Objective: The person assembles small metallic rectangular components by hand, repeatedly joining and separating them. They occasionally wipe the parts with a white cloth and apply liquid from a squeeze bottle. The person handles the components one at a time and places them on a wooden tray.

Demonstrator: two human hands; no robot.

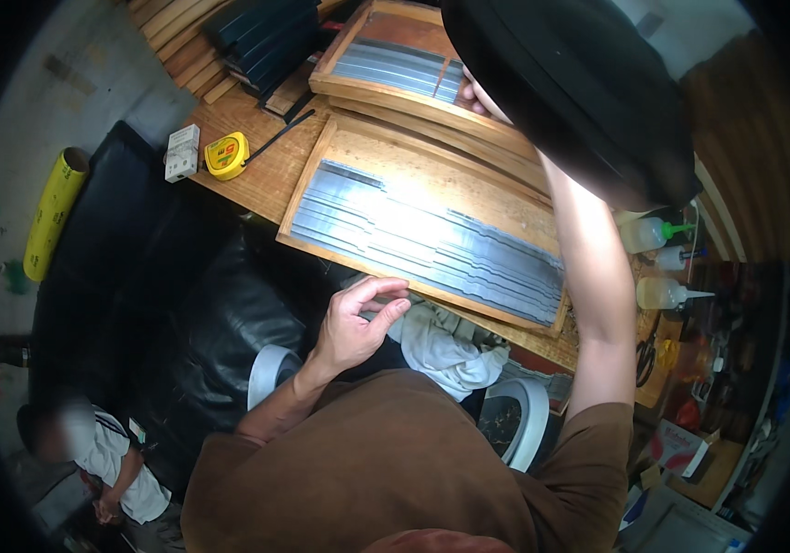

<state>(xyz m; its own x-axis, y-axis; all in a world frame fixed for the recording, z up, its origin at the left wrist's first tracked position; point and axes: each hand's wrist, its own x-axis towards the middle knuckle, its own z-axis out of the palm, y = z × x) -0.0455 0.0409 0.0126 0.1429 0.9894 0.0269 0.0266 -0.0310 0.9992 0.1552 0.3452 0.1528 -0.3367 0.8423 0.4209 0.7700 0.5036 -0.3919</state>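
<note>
My left hand point(354, 324) hovers at the near edge of a shallow wooden tray point(306, 181), fingers loosely bent, thumb apart from them, nothing in it. Inside that tray lie rows of thin grey metal strips point(321, 208), bright with glare. My right arm stretches forward under a large black lamp-like hood point(579, 83), which covers most of my right hand point(478, 96). Only some fingertips show, beside the thin metal strips point(386, 64) in a second wooden tray point(325, 77) farther back. Whether those fingers hold a strip is hidden.
Left on the wooden bench are a yellow tape measure point(227, 155) and a small white box point(182, 153). Dark stacked pieces point(261, 41) stand behind. Squeeze bottles point(645, 234) are at right. A white cloth point(450, 348) hangs below the tray. Another person point(128, 470) sits lower left.
</note>
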